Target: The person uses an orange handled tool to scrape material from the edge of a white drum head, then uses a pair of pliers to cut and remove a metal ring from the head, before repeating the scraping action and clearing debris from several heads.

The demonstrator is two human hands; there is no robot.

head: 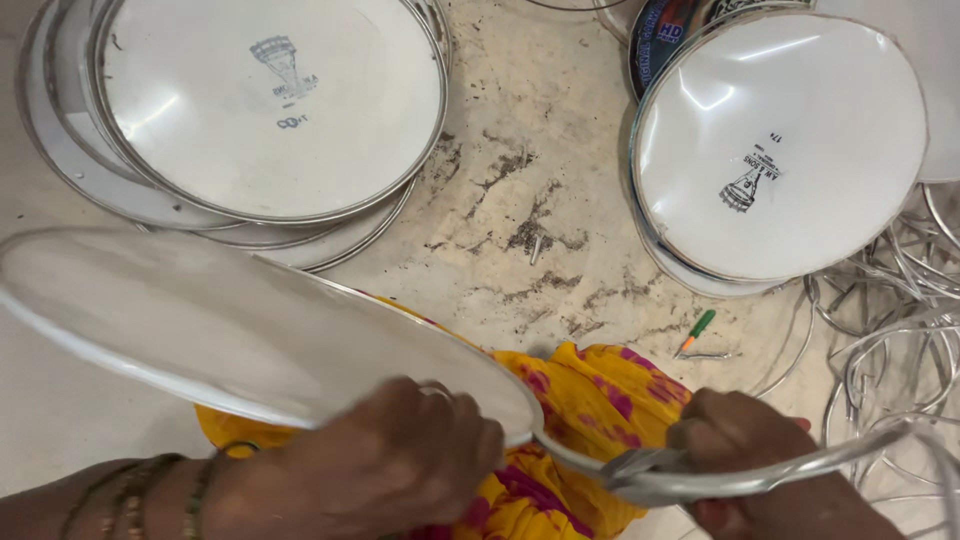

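Observation:
A large white round drumhead (220, 320) lies tilted across my lap, over yellow and pink cloth (590, 400). My left hand (390, 470), with bangles at the wrist, grips its near rim. A thin metal hoop (760, 480) runs off the rim to the right, and my right hand (750, 450) is closed around it, with a metal tool part at its fingers.
A stack of white drumheads (270, 100) with metal rims lies at the top left on the stained floor (530, 200). Another stack (780, 140) sits at the top right. Loose metal hoops (900, 320) pile up at the right. A small green-handled tool (697, 330) lies on the floor.

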